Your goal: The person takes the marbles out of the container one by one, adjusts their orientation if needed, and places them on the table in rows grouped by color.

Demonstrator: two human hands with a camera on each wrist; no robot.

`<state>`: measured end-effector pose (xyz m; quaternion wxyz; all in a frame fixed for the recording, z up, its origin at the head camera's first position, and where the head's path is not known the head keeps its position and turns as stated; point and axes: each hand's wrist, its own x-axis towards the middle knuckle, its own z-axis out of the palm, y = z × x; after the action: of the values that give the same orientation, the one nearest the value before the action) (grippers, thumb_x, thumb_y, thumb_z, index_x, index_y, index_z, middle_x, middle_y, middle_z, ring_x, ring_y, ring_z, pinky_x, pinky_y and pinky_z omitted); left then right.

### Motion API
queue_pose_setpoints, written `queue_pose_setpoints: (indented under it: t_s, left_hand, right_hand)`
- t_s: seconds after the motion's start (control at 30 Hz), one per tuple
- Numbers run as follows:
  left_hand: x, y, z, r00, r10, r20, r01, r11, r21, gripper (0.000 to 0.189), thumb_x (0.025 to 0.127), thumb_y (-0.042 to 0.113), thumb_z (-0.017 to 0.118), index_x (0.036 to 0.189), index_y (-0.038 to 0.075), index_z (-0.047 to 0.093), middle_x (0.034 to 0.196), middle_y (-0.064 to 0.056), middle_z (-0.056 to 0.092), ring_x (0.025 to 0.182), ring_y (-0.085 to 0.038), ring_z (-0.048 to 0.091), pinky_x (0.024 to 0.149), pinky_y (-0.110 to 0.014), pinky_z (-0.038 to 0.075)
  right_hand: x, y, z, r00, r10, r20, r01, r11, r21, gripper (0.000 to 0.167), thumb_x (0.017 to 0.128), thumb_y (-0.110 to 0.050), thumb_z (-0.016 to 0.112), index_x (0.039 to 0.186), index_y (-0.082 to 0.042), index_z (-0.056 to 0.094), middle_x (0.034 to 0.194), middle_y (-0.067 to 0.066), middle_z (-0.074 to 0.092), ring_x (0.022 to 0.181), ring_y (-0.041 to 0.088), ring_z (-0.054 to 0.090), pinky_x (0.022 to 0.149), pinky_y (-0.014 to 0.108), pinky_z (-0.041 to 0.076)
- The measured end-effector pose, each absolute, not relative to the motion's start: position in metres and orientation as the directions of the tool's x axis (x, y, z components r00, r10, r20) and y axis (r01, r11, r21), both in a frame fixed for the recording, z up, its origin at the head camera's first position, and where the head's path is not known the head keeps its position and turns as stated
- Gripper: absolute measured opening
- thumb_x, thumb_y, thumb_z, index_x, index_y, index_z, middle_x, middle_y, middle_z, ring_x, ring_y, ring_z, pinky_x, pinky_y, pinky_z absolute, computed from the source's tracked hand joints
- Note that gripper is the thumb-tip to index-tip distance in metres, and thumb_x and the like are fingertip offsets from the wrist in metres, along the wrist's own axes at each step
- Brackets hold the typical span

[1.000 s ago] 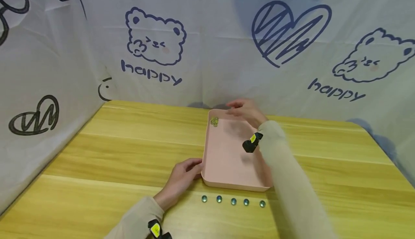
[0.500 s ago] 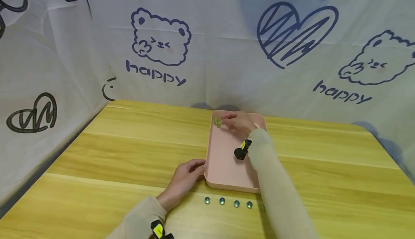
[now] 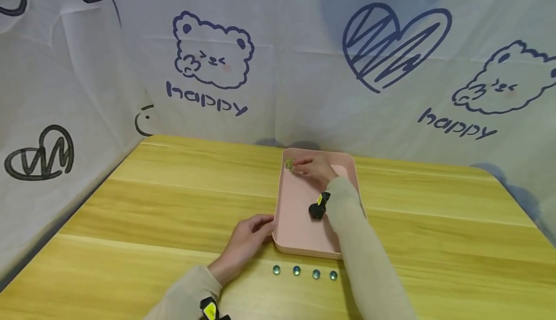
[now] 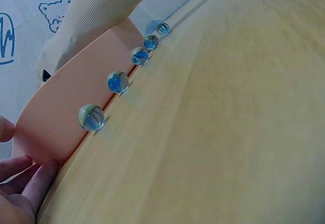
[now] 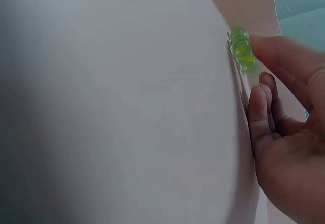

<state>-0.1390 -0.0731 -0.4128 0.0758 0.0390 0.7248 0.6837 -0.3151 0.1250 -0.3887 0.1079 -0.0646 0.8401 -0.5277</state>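
Observation:
A shallow pink tray [image 3: 304,214] lies on the table. My left hand [image 3: 243,243] rests beside its near left corner, and its fingertips [image 4: 43,170] touch the tray's outer wall. Over the far part of the tray, my right hand [image 3: 317,169] reaches inside. A small cluster of clear green-yellow marbles [image 5: 244,50] sits in the far left corner. One right fingertip touches the cluster or lies right against it; the other fingers are bent near the tray floor, with a gap between. Nothing is visibly pinched by the right hand.
Several clear marbles with blue swirls [image 4: 118,82] stand in a row on the wooden table [image 3: 173,189], in front of the tray's near side. The right sleeve [image 3: 369,252] hides the row's right end in the head view. A white cloth [image 3: 299,83] with drawings hangs behind the table.
My right hand has come from the tray's far rim down and left into the tray, to the green-yellow marbles. My left hand stays at the tray's side.

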Motion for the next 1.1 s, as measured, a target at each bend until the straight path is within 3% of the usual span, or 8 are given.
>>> queue_pose_setpoints:
  t_s: [0.5,0.87,1.1]
  left_hand:
    - [-0.138,-0.073,-0.412,-0.986,0.154,-0.060,-0.047,0.088,0.995,0.033,0.099,0.014,0.055,0.122,-0.010,0.059,0.119,-0.020,0.061,0.107,-0.027,0.060,0.088,-0.031,0.054]
    - [-0.138,-0.074,-0.409,-0.987,0.148,-0.059,-0.044,0.099,0.994,0.033,0.098,0.015,0.056,0.122,-0.009,0.059,0.119,-0.019,0.062,0.107,-0.026,0.060,0.088,-0.031,0.054]
    - [-0.139,-0.073,-0.411,-0.985,0.161,-0.057,-0.045,0.076,0.996,0.033,0.098,0.011,0.055,0.121,-0.011,0.058,0.118,-0.021,0.061,0.106,-0.027,0.061,0.088,-0.031,0.054]
  right_hand:
    - [-0.314,0.117,-0.390,-0.975,-0.184,-0.124,0.034,0.426,-0.904,0.026,0.085,-0.007,0.074,0.108,0.004,0.071,0.119,0.014,0.064,0.111,0.025,0.054,0.093,0.034,0.048]
    - [-0.315,0.110,-0.390,-0.984,-0.176,-0.026,-0.072,0.527,-0.847,0.022,0.081,-0.007,0.077,0.099,0.005,0.073,0.100,0.014,0.070,0.097,0.025,0.058,0.083,0.029,0.048]
    - [-0.315,0.113,-0.393,-0.985,-0.169,-0.048,-0.038,0.469,-0.882,0.021,0.085,-0.006,0.074,0.102,0.005,0.073,0.107,0.015,0.068,0.105,0.025,0.056,0.088,0.029,0.048]
